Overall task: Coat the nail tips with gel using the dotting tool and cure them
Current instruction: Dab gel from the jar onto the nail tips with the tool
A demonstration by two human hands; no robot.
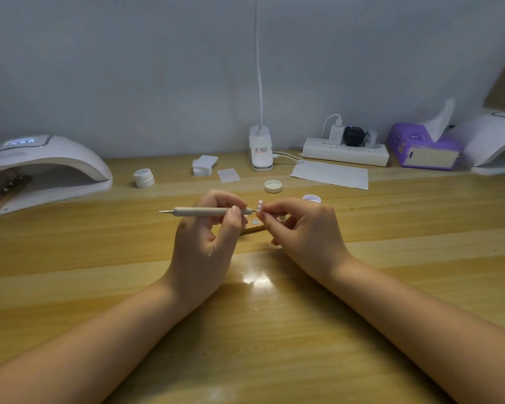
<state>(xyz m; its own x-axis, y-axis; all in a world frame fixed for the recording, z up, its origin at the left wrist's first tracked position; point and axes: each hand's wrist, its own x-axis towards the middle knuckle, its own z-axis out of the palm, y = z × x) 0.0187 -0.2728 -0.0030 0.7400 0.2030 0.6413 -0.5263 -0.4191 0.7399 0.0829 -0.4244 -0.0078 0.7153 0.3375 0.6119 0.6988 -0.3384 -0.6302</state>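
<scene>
dotting tool's tip at a nail tip, over the middle of the table.

the dotting tool (pixel 207 211) lies level, pinched by the left hand (pixel 206 243); the right hand (pixel 301 228) pinches the pale nail tip (pixel 260 204). an open gel pot (pixel 312 198) sits just behind; a curing lamp (pixel 41 167) stands at the table's (pixel 391 243) back left edge.

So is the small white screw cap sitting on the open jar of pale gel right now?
No, the small white screw cap lies on the wooden table, apart from the open jar of pale gel.
</scene>
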